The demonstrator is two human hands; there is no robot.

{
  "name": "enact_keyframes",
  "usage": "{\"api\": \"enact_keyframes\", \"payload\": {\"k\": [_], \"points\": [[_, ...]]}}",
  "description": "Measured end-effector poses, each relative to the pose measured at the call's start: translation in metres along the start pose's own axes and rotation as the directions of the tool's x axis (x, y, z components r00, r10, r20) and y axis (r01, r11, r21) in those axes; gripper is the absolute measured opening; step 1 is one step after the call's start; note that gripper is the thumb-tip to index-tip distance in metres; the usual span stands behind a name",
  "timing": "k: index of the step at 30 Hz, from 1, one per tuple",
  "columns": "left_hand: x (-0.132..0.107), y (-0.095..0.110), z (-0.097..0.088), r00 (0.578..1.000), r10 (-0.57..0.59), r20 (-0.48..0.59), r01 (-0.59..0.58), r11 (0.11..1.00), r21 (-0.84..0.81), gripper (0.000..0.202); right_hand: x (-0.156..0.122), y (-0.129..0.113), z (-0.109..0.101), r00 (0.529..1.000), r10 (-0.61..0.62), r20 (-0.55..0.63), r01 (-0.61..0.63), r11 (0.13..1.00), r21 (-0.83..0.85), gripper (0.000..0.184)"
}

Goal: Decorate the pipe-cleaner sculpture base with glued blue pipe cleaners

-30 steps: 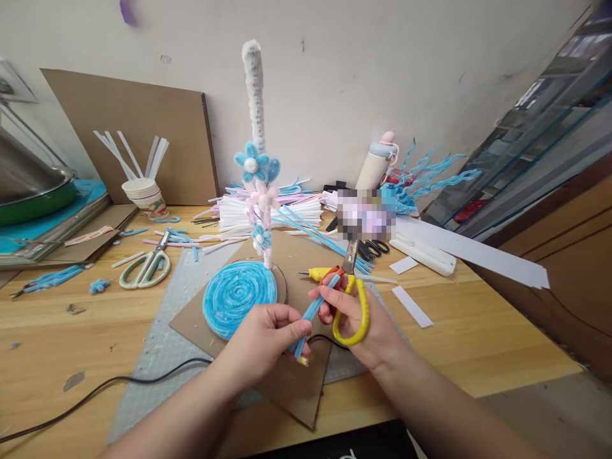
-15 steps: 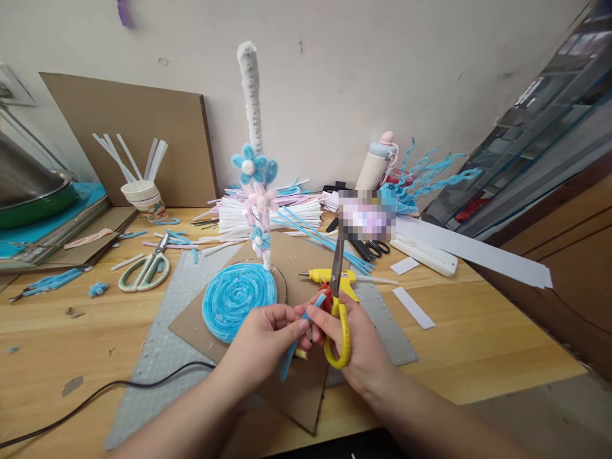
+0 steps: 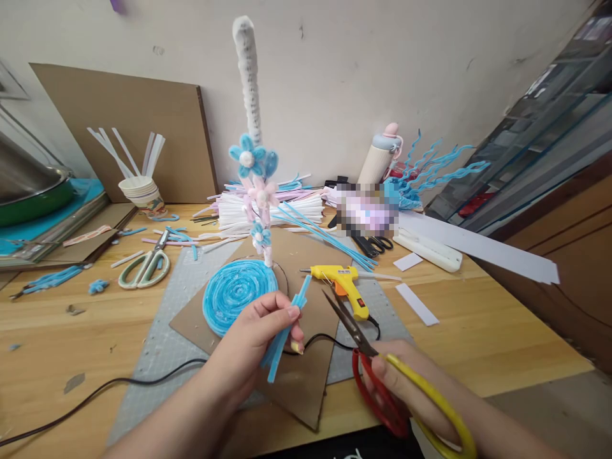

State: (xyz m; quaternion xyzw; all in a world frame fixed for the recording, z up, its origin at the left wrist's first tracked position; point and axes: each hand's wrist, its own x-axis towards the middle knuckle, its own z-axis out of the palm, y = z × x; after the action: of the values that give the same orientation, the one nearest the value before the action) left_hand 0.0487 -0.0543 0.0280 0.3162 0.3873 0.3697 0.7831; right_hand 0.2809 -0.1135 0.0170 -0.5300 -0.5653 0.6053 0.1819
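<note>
Strips of blue pipe cleaner [image 3: 278, 354] are shown, in the head view, pinched between thumb and fingers in the grip of the left hand [image 3: 261, 325], above the cardboard sheet [image 3: 306, 382] and just beside the blue coiled disc [image 3: 239, 293]. They are held around the middle, apparently so that both ends are left uncovered. By the right hand [image 3: 401, 376], whose grip is closed around the handles, the red-and-yellow scissors [image 3: 366, 347] are held well apart from the strips; the blades are slightly parted and pointed away from the body, presumably for ready control.

Beyond the hands, the yellow glue gun [image 3: 344, 277] is laid with its nozzle toward the disc, probably for easy reach. Beneath the cardboard, a gray cutting mat [image 3: 153, 363] is spread, likely to protect the wooden surface [image 3: 478, 331]. A tall white stalk [image 3: 249, 83], decorated with blue and pink flowers, is seen upright at the disc's back edge. Pale green scissors [image 3: 143, 271] are set down at the left, near paper cups [image 3: 141, 194] filled with white sticks. Behind, a brown panel [image 3: 134, 127] is leaned against the pale wall [image 3: 382, 64].
</note>
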Motion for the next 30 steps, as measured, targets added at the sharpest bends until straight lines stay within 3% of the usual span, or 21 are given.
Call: {"api": "enact_keyframes", "payload": {"k": [4, 7, 10, 13, 17, 21, 30], "points": [[0.001, -0.003, -0.001, 1.000, -0.014, -0.009, 0.014, 1.000, 0.016, 0.031, 0.006, -0.003, 0.004, 0.997, 0.074, -0.014, -0.070, 0.982, 0.175, 0.063], [0.002, -0.004, -0.001, 1.000, -0.016, -0.018, 0.017, 0.999, 0.037, 0.032, 0.011, -0.003, 0.004, 1.000, -0.020, -0.006, 0.020, 0.966, 0.258, 0.057], [0.002, -0.004, 0.000, 1.000, 0.002, -0.028, 0.000, 0.998, 0.070, 0.032, 0.008, -0.003, 0.001, 0.995, -0.103, 0.002, 0.101, 0.981, 0.166, 0.060], [0.002, -0.003, 0.002, 0.999, 0.023, -0.044, -0.020, 0.996, 0.088, 0.032, 0.002, -0.008, -0.001, 0.990, -0.130, -0.063, 0.125, 0.989, -0.075, 0.061], [0.001, -0.003, 0.004, 0.999, 0.014, -0.032, -0.011, 0.994, 0.112, 0.030, -0.004, -0.019, -0.001, 0.981, -0.147, -0.128, 0.088, 0.920, -0.382, 0.050], [0.000, -0.006, 0.005, 1.000, -0.021, 0.001, 0.020, 0.989, 0.148, 0.031, -0.003, -0.023, 0.001, 0.986, -0.155, -0.060, 0.116, 0.902, -0.415, 0.047], [0.001, -0.009, 0.006, 0.994, -0.095, 0.050, 0.082, 0.971, 0.225, 0.034, -0.001, -0.022, -0.001, 0.989, -0.144, -0.022, 0.127, 0.927, -0.354, 0.051]]}}
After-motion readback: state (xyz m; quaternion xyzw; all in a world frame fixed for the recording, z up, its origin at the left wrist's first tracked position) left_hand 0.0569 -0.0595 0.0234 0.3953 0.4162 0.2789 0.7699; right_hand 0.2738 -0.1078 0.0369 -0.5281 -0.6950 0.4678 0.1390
